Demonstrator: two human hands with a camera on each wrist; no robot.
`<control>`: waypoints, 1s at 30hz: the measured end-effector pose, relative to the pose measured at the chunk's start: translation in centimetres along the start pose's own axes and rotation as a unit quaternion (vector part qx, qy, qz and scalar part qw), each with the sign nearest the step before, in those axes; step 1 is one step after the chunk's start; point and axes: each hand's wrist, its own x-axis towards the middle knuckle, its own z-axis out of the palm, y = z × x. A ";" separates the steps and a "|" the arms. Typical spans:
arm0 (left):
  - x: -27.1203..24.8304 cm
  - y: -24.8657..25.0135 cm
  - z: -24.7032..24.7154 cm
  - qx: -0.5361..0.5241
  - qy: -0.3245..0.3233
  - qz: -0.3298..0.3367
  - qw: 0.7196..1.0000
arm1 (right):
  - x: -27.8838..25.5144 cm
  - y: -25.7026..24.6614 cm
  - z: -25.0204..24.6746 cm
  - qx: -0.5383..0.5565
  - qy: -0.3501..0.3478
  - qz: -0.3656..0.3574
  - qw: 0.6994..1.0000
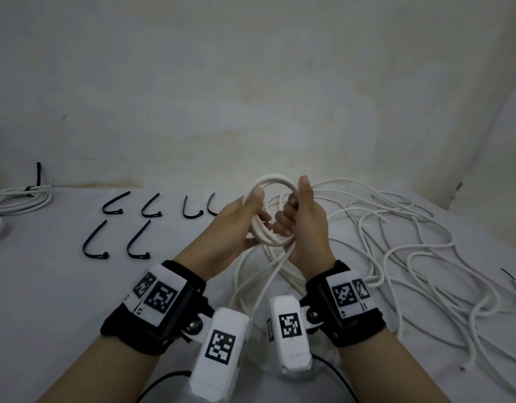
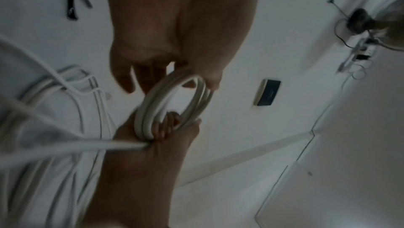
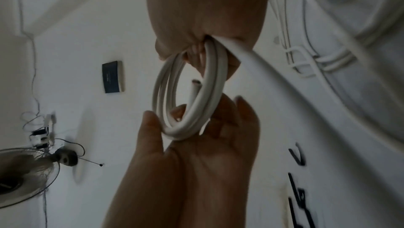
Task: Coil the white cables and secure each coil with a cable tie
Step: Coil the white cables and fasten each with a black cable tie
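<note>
A white-covered counter (image 1: 61, 301) is carrying the scene, with a pale wall (image 1: 251, 82) rising behind it. Across the counter's right half a loose tangle of white cable (image 1: 411, 242) is sprawling in wide loops, some strands trailing back toward the person's wrists. At the far left edge a finished coil (image 1: 15, 199) is lying flat, a black tie cinched around it with its tail standing upright. Between the two, six black cable ties (image 1: 114, 207) are lying in two rows, each bent into a hook shape, four in the far row and two in the near row, the rightmost partly hidden behind the left hand. Above the middle of the counter both hands are holding a small coil of white cable (image 1: 275, 210), several turns thick, raised clear of the surface and standing roughly upright. The left hand (image 1: 239, 225) is cradling the coil's left side, thumb laid along the outer turns and fingers (image 3: 247, 110) spread loosely apart beneath. The right hand (image 1: 305, 219) is gripping the right side, its fingers (image 2: 166, 128) curled through the ring and clamped on the turns, thumb pointing upward. From the bottom of the coil, strands are dropping down between the wrists. In the right wrist view the cable's cut end (image 3: 195, 82) is showing inside the ring.
</note>
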 end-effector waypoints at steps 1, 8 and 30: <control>-0.1 0.0 -0.2 0.045 -0.030 -0.031 0.998 | 0.1 -0.3 -0.3 0.009 0.009 -0.009 1.000; -0.8 -0.4 -1.4 0.021 -0.284 -0.160 0.945 | 0.2 -1.3 -1.6 0.045 0.076 -0.037 0.995; 0.0 -1.2 0.1 -0.122 0.121 0.121 0.978 | -1.4 -1.2 -0.3 0.177 0.086 0.022 0.980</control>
